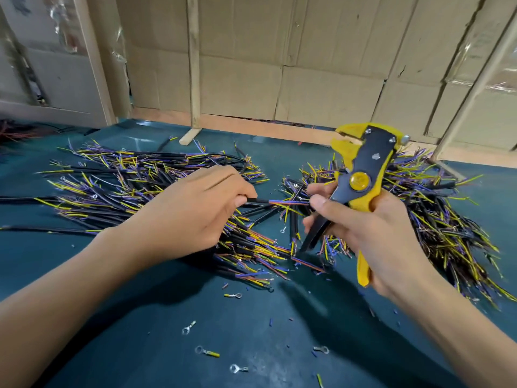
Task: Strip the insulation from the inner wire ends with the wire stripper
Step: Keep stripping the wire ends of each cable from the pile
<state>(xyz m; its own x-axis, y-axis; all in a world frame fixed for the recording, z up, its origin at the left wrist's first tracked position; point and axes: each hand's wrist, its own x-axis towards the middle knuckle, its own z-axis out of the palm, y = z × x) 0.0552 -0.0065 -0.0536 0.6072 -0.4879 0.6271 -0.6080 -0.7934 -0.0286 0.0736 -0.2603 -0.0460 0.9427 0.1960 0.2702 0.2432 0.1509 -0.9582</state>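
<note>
My left hand (195,208) pinches a black-sheathed cable (258,201) whose coloured inner wires (289,203) point right, toward my other hand. My right hand (372,233) grips the yellow and black wire stripper (361,175) by its handles, jaws tilted up and away. The thumb and fingertips of that hand touch the tips of the inner wires. The stripper's jaws are above the wires, not around them.
A heap of cut cables (134,189) with yellow, purple and blue inner wires lies at the left, another heap (436,214) at the right. Ring terminals (207,352) and insulation scraps dot the green mat (140,331). Cardboard walls (307,65) and wooden posts stand behind.
</note>
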